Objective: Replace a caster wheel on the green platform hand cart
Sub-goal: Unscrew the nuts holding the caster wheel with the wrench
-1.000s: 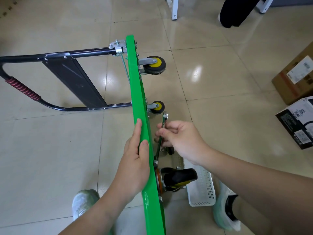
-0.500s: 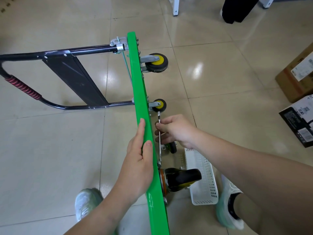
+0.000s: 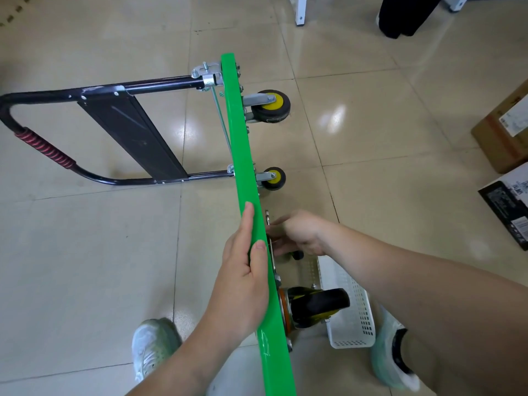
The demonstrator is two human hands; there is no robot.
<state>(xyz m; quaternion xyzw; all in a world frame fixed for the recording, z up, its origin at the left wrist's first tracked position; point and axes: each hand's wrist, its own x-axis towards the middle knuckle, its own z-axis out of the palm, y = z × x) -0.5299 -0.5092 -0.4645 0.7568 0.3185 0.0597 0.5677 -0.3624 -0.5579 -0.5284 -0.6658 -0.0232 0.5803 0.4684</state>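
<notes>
The green platform cart (image 3: 240, 155) stands on its long edge, its black folded handle (image 3: 85, 132) lying out to the left. My left hand (image 3: 243, 281) grips the deck's upper edge, thumb on the wheel side. My right hand (image 3: 297, 235) holds a silver wrench (image 3: 268, 224) tight against the deck's underside. The wrench runs down toward the bolts of the near caster (image 3: 317, 305), a black wheel with yellow hub and an orange ring at its mount. Two smaller yellow-hubbed casters (image 3: 270, 105) (image 3: 273, 178) stick out farther along.
A white perforated basket (image 3: 351, 312) sits on the tiled floor right of the near caster, a small black wheel (image 3: 297, 255) just above it. My two shoes (image 3: 153, 347) (image 3: 394, 355) flank the deck. Boxes (image 3: 505, 130) stand at the right edge, white furniture legs (image 3: 300, 10) at the top.
My right hand has swung the wrench handle in toward the deck, from angled out to lying nearly flat along it. My left hand keeps its grip on the edge.
</notes>
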